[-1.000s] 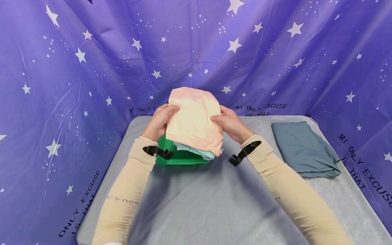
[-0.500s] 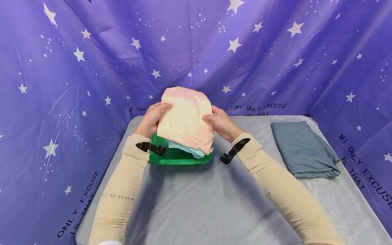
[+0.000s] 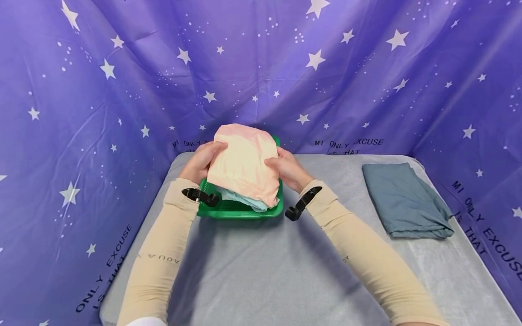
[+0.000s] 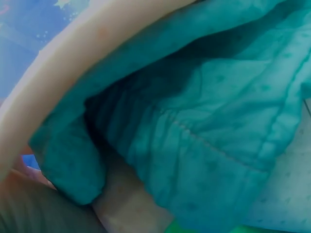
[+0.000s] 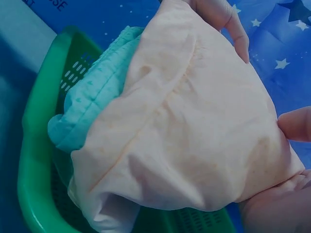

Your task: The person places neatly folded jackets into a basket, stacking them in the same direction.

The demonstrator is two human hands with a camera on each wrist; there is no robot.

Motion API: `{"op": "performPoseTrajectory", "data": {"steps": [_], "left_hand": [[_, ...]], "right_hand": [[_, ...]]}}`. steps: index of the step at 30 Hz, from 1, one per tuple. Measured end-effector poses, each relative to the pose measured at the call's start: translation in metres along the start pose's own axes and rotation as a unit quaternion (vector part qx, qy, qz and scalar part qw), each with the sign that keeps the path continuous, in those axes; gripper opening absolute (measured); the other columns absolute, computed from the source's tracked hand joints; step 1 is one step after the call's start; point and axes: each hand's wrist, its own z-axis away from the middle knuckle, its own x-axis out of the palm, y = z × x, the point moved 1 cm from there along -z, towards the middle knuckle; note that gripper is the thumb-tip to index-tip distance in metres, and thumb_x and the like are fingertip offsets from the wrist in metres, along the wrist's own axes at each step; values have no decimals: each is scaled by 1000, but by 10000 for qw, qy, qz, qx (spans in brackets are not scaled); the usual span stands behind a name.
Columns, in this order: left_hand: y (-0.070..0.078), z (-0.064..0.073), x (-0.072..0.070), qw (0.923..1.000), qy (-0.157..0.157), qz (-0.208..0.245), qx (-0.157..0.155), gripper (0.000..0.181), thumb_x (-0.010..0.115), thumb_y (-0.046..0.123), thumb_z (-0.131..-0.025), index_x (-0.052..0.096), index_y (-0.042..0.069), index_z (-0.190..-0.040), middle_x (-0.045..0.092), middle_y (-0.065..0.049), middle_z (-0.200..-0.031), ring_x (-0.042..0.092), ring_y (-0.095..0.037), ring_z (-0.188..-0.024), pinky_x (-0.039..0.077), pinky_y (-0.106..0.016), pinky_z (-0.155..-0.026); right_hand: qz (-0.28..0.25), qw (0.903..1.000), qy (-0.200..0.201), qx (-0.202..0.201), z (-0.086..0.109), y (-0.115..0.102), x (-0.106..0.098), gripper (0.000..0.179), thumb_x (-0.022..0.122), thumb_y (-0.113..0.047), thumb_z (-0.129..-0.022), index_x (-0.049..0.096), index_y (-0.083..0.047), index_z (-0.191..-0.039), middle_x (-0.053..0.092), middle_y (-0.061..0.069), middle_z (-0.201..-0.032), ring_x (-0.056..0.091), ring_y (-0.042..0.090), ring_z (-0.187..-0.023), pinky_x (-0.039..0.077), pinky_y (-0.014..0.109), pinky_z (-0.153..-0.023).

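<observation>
A folded peach garment [image 3: 244, 165] with a gathered seam lies over a folded teal garment [image 3: 244, 200]; the pair is tilted above a green perforated basket [image 3: 240, 214]. My left hand [image 3: 202, 160] grips the left side of the garments, thumb on top of the peach cloth. On the opposite side my right hand [image 3: 290, 168] pinches the edge, its thumb also on top. Seen from the left wrist, teal cloth [image 4: 209, 145] with a stitched, gathered hem hangs close to the camera. From the right wrist, the teal fold [image 5: 97, 92] pokes out beside the basket wall.
A folded grey-blue cloth [image 3: 405, 199] lies at the right side of the grey-covered table [image 3: 261, 271]. Purple curtains with white stars [image 3: 261, 68] enclose the back and both sides. The basket stands near the table's back edge.
Both hands have carried the garments left, then slightly down over the basket. More of the basket's right side now shows. The grey-blue cloth stays put.
</observation>
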Motion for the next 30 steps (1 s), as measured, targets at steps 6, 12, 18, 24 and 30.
{"op": "performPoseTrajectory", "data": {"steps": [6,12,18,24,30], "left_hand": [[-14,-10,-5,9997,25,-80,-216,18,68,25,-98,59,15,-110,65,3,-81,65,-11,-65,58,-28,-59],[-26,-18,-5,9990,-145,-154,-402,21,65,27,-100,56,15,-115,66,2,-82,66,-12,-65,59,-29,-59],[-36,-28,-4,9981,-44,-161,-587,41,65,26,-100,48,16,-136,66,0,-94,67,-13,-72,60,-31,-62],[-46,-36,-5,9972,73,-144,-728,52,65,21,-100,43,15,-147,65,-1,-97,68,-13,-73,60,-31,-63],[-55,-40,-7,9961,82,-107,-874,55,60,15,-102,38,12,-153,64,-1,-100,68,-12,-75,60,-28,-65]], "right_hand": [[17,9999,79,72,-5,10,1,60,50,3,-99,32,0,-157,46,18,-154,49,24,-133,40,42,-118],[168,9997,103,168,-9,19,-3,59,50,2,-100,34,-1,-156,50,16,-148,53,22,-126,46,37,-109],[328,9991,137,219,-14,28,-7,57,50,4,-97,39,-1,-153,56,13,-132,58,18,-110,53,29,-91],[371,9982,227,409,-20,35,-9,60,52,3,-96,38,-2,-154,54,15,-138,58,19,-110,53,26,-86],[366,9979,272,466,-26,40,-7,70,53,3,-95,28,-1,-159,38,14,-160,43,24,-140,46,35,-108]]}}
